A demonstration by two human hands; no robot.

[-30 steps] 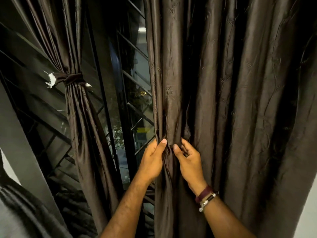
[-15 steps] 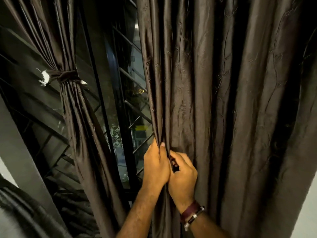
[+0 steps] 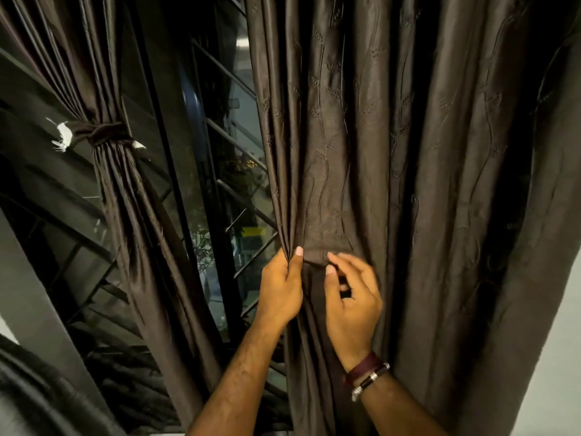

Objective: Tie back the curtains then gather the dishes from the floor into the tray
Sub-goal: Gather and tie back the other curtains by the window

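Observation:
A dark brown patterned curtain point(image 3: 408, 171) hangs loose across the right half of the view. My left hand point(image 3: 279, 291) pinches its gathered left edge, thumb up against the folds. My right hand point(image 3: 352, 297) sits just to the right with fingers spread, thumb and fingertips touching a flat fold of the same curtain. A second brown curtain point(image 3: 125, 199) at the left is bunched and bound by a knotted tie-back point(image 3: 100, 133). No dishes or tray are in view.
Between the two curtains stands a dark window point(image 3: 220, 171) with slanted metal bars and a black frame. A pale wall strip point(image 3: 559, 357) shows at the lower right. A grey slanted surface point(image 3: 34, 297) fills the lower left.
My hands were pressed together on the gathered edge half a second ago. Now my right hand has moved right and spread its fingers, flattening a fold. My left hand keeps its pinch.

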